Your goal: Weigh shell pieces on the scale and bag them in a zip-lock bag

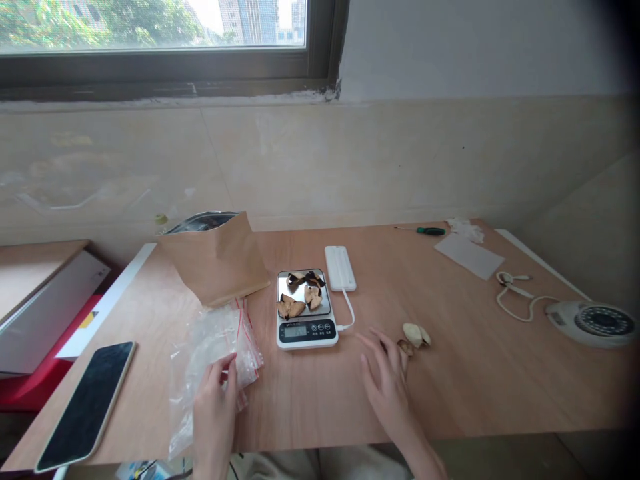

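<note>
My left hand pinches the edge of a clear zip-lock bag, one of a loose pile with red seal lines. My right hand hovers over or rests on the table with its fingers apart, beside a pale dried piece and a smaller brown piece. Between the hands stands a white digital kitchen scale. Several dried slices, brown and dark-edged, lie on its metal plate. The figures on its display are too small to read.
A brown paper pouch stands open behind the bags. A white power bank is cabled to the scale. A phone lies at left; a screwdriver, a white sheet and a corded white dome camera are at right.
</note>
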Available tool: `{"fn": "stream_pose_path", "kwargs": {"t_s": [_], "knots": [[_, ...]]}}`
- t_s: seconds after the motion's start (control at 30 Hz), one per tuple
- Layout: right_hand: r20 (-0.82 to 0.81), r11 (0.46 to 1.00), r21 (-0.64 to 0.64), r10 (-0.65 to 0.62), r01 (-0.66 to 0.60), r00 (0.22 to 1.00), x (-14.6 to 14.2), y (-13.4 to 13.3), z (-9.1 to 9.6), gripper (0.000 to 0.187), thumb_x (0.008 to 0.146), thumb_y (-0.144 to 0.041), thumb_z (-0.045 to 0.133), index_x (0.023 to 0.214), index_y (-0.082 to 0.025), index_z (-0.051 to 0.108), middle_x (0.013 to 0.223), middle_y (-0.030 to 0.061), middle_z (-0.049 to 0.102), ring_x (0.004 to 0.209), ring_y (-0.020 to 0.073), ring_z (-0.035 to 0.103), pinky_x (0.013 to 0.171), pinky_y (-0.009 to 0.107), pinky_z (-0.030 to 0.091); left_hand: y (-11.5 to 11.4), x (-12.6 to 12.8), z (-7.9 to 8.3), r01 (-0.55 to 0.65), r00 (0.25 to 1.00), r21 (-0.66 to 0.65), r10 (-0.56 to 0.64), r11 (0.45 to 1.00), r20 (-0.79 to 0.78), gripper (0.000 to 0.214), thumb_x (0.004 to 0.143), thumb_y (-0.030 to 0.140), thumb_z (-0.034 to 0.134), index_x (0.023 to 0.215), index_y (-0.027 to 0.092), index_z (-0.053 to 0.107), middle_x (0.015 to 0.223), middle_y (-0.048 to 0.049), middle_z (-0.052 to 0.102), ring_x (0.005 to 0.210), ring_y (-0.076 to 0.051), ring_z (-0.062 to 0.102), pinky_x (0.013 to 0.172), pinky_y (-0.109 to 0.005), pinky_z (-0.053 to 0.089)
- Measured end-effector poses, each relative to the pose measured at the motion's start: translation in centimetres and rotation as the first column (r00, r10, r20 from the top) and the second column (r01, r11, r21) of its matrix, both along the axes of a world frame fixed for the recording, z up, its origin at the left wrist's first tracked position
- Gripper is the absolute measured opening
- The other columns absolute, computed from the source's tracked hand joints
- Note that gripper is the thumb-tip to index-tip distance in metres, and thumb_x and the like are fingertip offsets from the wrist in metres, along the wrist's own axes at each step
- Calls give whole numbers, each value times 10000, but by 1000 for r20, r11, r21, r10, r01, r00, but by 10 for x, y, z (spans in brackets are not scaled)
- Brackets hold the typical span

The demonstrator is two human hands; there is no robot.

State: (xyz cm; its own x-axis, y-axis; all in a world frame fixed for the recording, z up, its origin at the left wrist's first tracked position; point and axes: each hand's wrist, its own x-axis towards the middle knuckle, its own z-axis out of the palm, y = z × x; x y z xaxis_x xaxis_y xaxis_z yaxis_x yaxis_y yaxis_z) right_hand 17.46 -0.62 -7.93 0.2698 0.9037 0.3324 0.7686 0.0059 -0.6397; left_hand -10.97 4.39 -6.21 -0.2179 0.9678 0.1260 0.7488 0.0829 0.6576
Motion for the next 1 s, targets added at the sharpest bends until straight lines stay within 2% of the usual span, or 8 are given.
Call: {"fn": "stream_pose_path", "kwargs": {"t_s": [0.2, 0.37, 0.47, 0.57, 0.67, 0.77, 0.93, 1.0], "knots": [[-421, 927, -28, 328, -374, 845, -66, 7, 52, 256, 966, -301, 370, 1165, -261, 527, 1174, 59, 581, 1125, 186, 540, 975, 338, 439, -19, 26, 23, -4, 999, 285, -9, 959, 42, 295, 877, 432, 500, 1002, 194, 622, 806, -23, 643, 627, -133, 584, 612, -257, 495], [-605, 848, -41, 400, -528, 689, -105, 26, 74, 218, 956, -381, 418, 1050, -214, 522, 978, 34, 646, 872, 159, 615, 787, 267, 478, -31, 57, 28, 53, 963, 442, -163, 895, 215, 190, 870, 340, 545, 963, 176, 571, 852, -52, 658, 720, -137, 646, 603, -228, 530], [-601, 878, -71, 342, -474, 723, -104, 40, 70, 272, 980, -373, 342, 853, -200, 510, 750, -5, 594, 675, 131, 563, 648, 240, 427, -32, 63, 36, -108, 925, 401, -56, 910, 375, 197, 859, 346, 565, 942, 168, 546, 787, -29, 632, 614, -116, 621, 525, -214, 508], [-583, 895, -131, 278, -426, 763, -88, 50, 63, 321, 981, -384, 332, 762, -196, 474, 650, -31, 518, 587, 113, 493, 573, 226, 370, -27, 60, 47, -350, 847, 432, 85, 831, 524, 185, 851, 322, 578, 925, 171, 501, 661, 36, 575, 486, -87, 549, 490, -212, 477], [-531, 786, -150, 448, -600, 719, -71, 54, 62, 343, 968, -417, 370, 758, -191, 519, 679, -28, 537, 614, 113, 496, 575, 220, 383, -19, 57, 53, -437, 827, 516, 102, 737, 553, 186, 822, 294, 612, 890, 171, 491, 643, 53, 553, 494, -85, 539, 520, -222, 473], [-489, 681, -76, 611, -729, 622, -59, 59, 65, 323, 938, -469, 439, 891, -196, 604, 881, 15, 609, 779, 137, 573, 697, 242, 470, -10, 56, 51, -438, 845, 494, 156, 751, 512, 183, 796, 301, 630, 849, 165, 520, 713, 34, 546, 520, -76, 506, 498, -213, 432], [-233, 911, 10, 402, -412, 885, -41, 86, 51, 333, 989, -319, 327, 1165, -228, 594, 1202, 88, 575, 1171, 207, 497, 1028, 414, 395, 7, 54, 49, -443, 885, 589, 222, 676, 410, 160, 816, 306, 565, 776, 195, 456, 837, 1, 474, 855, -148, 549, 778, -319, 488], [-57, 946, 11, 325, -325, 944, -34, 100, 38, 358, 967, -245, 338, 1240, -229, 569, 1297, 105, 533, 1235, 238, 446, 1040, 474, 381, 12, 55, 50, -414, 898, 610, 193, 675, 395, 166, 819, 306, 557, 785, 203, 431, 931, -26, 486, 1006, -184, 542, 918, -400, 456]]}}
